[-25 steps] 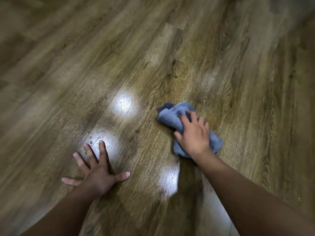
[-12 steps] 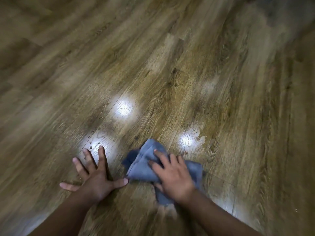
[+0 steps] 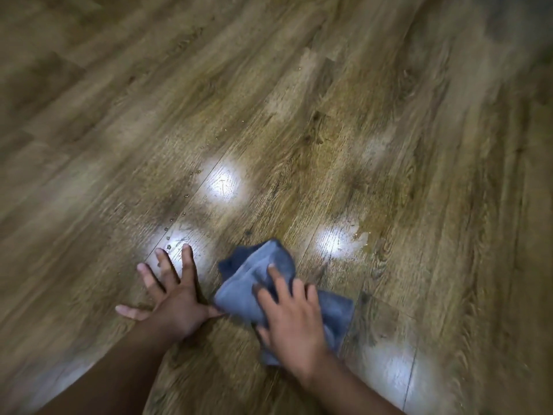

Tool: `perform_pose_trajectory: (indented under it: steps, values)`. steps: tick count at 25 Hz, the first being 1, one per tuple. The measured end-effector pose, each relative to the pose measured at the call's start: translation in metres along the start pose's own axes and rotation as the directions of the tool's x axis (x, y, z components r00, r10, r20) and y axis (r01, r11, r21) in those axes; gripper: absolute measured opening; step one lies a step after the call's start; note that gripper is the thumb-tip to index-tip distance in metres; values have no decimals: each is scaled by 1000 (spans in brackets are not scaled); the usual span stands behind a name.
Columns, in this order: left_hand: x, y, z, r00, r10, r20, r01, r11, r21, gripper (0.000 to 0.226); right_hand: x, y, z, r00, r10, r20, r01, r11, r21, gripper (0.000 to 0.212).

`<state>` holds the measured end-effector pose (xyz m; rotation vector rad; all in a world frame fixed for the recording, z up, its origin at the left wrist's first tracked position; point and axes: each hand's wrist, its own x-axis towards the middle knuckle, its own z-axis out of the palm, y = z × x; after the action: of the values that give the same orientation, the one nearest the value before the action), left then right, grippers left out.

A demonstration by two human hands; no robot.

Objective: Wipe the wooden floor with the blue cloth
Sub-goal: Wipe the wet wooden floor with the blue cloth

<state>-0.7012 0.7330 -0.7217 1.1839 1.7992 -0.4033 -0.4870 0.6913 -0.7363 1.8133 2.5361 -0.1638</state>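
Observation:
A crumpled blue cloth (image 3: 254, 280) lies on the wooden floor (image 3: 329, 130) low in the middle of the view. My right hand (image 3: 291, 322) lies on top of the cloth with its fingers spread and presses it onto the planks. My left hand (image 3: 172, 298) is planted flat on the floor just left of the cloth, fingers splayed, thumb tip touching the cloth's left edge. The right hand hides part of the cloth.
Small water droplets (image 3: 179, 214) dot the planks beyond my left hand. A wet smear (image 3: 356, 239) glistens beyond the cloth on the right. Bright light reflections (image 3: 223, 184) shine on the floor. Bare planks stretch in every direction.
My right hand has dragged the cloth from the middle right back toward me and leftward, up beside my left hand. The left hand has stayed planted.

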Motion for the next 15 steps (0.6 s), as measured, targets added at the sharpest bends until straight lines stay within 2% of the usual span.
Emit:
perform_pose_trajectory:
  steps: [3, 5, 7, 8, 10, 11, 12, 13, 15]
  values:
    - [-1, -2, 1, 1000, 12, -6, -12, 1000, 4, 147, -2, 18, -3, 995, -97, 3, 97, 995, -25, 75]
    - [-2, -2, -1, 999, 35, 4, -35, 999, -12, 146, 23, 50, -9, 999, -30, 19, 32, 996, -84, 71]
    - [-1, -2, -2, 999, 47, -2, -47, 998, -30, 146, 58, 91, -13, 985, 171, -17, -172, 977, -125, 69]
    - [0, -3, -2, 999, 52, -6, -52, 998, -33, 146, 74, 110, -14, 950, 311, -32, -312, 943, -117, 67]
    - [1, -5, -1, 998, 56, -9, -56, 998, -35, 147, 101, 132, -19, 821, 568, -65, -570, 822, -15, 59]
    - [2, -5, -1, 999, 53, -12, -53, 998, -42, 147, 110, 130, -21, 766, 639, -71, -640, 768, 13, 56]
    - [2, -4, -1, 999, 49, -17, -49, 998, -48, 147, 113, 118, -21, 751, 654, -92, -658, 753, -13, 55]
    - [1, -3, -1, 999, 44, -14, -45, 998, -49, 147, 110, 101, -20, 780, 616, -111, -624, 780, -54, 57]
    - [-3, -2, 0, 999, 44, 6, -44, 998, -38, 146, 87, 56, -16, 911, 401, -101, -407, 912, -49, 61]
